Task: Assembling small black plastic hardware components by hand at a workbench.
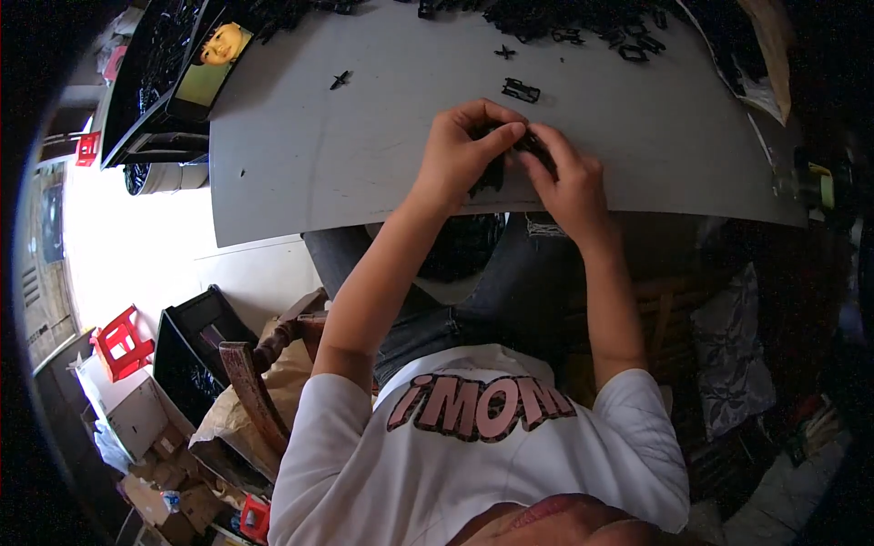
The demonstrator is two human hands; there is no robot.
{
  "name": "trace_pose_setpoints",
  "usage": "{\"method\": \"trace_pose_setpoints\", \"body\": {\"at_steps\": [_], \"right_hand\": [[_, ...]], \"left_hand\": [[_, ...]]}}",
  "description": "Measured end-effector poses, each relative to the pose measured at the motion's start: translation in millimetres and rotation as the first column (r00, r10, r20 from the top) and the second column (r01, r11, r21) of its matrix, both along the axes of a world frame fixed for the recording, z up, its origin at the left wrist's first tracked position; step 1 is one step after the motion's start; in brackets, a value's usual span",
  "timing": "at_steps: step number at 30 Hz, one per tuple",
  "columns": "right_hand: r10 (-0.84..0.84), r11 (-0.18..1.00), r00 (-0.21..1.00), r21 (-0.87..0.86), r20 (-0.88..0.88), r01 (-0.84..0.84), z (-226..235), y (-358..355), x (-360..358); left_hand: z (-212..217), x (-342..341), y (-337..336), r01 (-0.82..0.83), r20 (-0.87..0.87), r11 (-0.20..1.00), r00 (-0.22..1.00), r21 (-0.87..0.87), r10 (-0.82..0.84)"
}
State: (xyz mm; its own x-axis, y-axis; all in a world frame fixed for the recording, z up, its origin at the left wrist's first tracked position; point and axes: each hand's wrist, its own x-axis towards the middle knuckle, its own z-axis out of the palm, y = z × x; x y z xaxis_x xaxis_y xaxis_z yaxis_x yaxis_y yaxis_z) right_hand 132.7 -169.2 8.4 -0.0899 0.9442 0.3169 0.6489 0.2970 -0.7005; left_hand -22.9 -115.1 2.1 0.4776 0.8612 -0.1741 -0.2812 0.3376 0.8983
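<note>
Above the near part of the grey table, my left hand and my right hand meet. Their fingers are closed on small black plastic parts, mostly covered by the fingers, so their exact shape cannot be made out. Just beyond my hands lies a black rectangular clip-like part. A small black cross-shaped piece rests farther back, and a similar cross-shaped piece lies to the left.
Heaps of black parts cover the table's far edge. At the far left stands a black crate of black pieces, with a phone propped against it. A wooden chair and red stools are on the left.
</note>
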Motion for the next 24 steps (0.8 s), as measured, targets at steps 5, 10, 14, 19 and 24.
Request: {"method": "trace_pose_setpoints", "body": {"at_steps": [5, 10, 14, 19, 24], "right_hand": [[-0.162, 0.980, 0.984, 0.103, -0.072, 0.169, -3.1, -1.2, -4.9], [-0.140, 0.977, 0.990, 0.160, -0.012, 0.140, -6.2, 4.8, 5.3], [-0.082, 0.966, 0.987, 0.254, 0.136, 0.045, -8.5, 4.7, 15.1], [-0.059, 0.995, 0.875, -0.096, -0.480, 0.014, -8.6, -0.4, 16.2], [-0.012, 0.948, 0.976, 0.313, 0.219, -0.058, -16.1, 0.9, 13.8]], "left_hand": [[7.3, 11.9, -5.9, -0.220, -0.120, 0.954, 0.961, 0.206, 0.247], [0.5, 20.0, -2.1, -0.212, -0.255, 0.852, 0.895, 0.479, 0.366], [0.5, 23.1, -2.7, -0.170, -0.339, 0.887, 0.880, 0.430, 0.333], [5.9, 26.3, -3.0, -0.220, -0.245, 0.878, 0.906, 0.426, 0.346], [-3.3, 24.6, -2.7, -0.210, -0.325, 0.714, 0.780, 0.668, 0.534]]}}
